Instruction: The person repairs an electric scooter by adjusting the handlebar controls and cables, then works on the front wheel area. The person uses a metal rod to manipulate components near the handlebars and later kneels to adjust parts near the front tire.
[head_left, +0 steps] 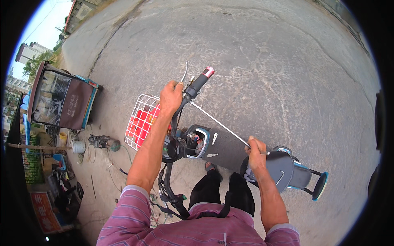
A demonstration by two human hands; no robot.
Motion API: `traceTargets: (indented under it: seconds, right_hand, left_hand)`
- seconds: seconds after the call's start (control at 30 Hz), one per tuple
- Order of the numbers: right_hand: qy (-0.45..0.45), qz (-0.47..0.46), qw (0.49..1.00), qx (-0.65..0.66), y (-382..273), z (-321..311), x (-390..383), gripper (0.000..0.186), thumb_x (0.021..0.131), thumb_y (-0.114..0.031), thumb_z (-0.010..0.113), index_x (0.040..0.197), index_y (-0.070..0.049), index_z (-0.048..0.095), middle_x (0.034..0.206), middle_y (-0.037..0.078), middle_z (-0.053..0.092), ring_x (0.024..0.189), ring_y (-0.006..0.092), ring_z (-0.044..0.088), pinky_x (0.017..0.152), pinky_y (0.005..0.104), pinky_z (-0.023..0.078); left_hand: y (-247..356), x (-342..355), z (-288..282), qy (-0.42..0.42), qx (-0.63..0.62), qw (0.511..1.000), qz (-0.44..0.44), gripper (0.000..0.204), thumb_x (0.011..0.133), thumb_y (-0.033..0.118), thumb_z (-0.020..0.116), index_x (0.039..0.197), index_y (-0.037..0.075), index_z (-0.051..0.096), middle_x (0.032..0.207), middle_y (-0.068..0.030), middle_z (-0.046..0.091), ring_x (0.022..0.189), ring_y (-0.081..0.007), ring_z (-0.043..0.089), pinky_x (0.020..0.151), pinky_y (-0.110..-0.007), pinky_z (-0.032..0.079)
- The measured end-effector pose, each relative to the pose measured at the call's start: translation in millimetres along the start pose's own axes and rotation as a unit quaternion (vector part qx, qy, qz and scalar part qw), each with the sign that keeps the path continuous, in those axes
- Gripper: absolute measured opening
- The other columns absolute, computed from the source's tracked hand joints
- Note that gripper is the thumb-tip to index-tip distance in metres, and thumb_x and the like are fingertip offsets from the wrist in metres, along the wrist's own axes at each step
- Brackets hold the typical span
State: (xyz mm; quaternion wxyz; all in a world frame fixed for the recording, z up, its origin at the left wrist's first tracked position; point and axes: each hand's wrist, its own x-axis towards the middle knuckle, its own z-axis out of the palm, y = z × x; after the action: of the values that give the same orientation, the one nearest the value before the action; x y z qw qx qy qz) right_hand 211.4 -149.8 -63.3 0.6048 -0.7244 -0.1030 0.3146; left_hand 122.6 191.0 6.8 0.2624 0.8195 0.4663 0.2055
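Note:
An electric scooter (223, 145) stands crosswise before me, its handlebar to the left and its seat (279, 168) to the right. My left hand (170, 97) is closed at the base of the silver brake lever (185, 70), beside the black handlebar grip (200, 81) with its red end. What its fingertips touch is hidden. My right hand (257, 152), above the front of the seat, is closed around one end of a long thin metal rod (219, 123). The rod slants across to the handlebar, its far end close to the lever mount.
A white wire basket (141, 119) with red things in it hangs at the scooter's front. Cables and tools (100, 143) lie on the ground at left, near a white bucket (78, 146). A covered three-wheeler (61, 98) is parked beyond. Grey pavement (287, 82) stretches ahead.

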Motion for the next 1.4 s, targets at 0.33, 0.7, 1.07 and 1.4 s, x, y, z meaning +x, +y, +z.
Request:
traceTargets:
  seconds: [0.33, 0.7, 1.07, 1.4]
  right_hand:
    - [-0.059, -0.011, 0.996, -0.059, -4, -10, -6, 0.047, 0.1, -0.036, 0.05, 0.073, 0.001, 0.059, 0.061, 0.002, 0.049, 0.06, 0.0098, 0.043, 0.055, 0.0298, 0.036]
    - [0.034, 0.055, 0.996, 0.069, 33, -107, -87, 0.044, 0.101, -0.039, 0.051, 0.069, -0.008, 0.052, 0.056, -0.002, 0.043, 0.05, 0.0076, 0.04, 0.046, 0.0244, 0.031]
    - [0.012, 0.087, 0.996, 0.026, 29, -110, -140, 0.046, 0.102, -0.037, 0.048, 0.075, -0.001, 0.059, 0.062, -0.001, 0.049, 0.057, 0.0074, 0.042, 0.051, 0.0261, 0.034]
    - [-0.021, 0.114, 0.993, 0.025, 49, -140, -160, 0.043, 0.102, -0.034, 0.048, 0.082, 0.0, 0.065, 0.06, -0.002, 0.047, 0.056, 0.0073, 0.043, 0.051, 0.026, 0.037]
  left_hand:
    - [-9, 0, -3, 0.004, -0.057, 0.998, 0.007, 0.041, 0.092, 0.035, 0.055, 0.087, -0.004, 0.065, 0.07, -0.0168, 0.06, 0.07, -0.0261, 0.059, 0.068, -0.041, 0.045]
    - [-22, 20, -17, -0.186, -0.248, 0.942, -0.126, 0.037, 0.096, 0.037, 0.056, 0.104, 0.003, 0.064, 0.076, -0.0055, 0.061, 0.059, -0.0138, 0.054, 0.053, -0.03, 0.045]
    - [13, 38, -18, -0.177, -0.052, 0.983, -0.01, 0.049, 0.095, 0.044, 0.053, 0.107, -0.002, 0.066, 0.089, -0.0119, 0.065, 0.078, -0.0192, 0.06, 0.068, -0.035, 0.046]
    - [-14, 23, -20, -0.136, -0.081, 0.987, 0.03, 0.05, 0.099, 0.041, 0.052, 0.123, -0.002, 0.062, 0.096, -0.0064, 0.066, 0.088, -0.0132, 0.057, 0.08, -0.028, 0.045]
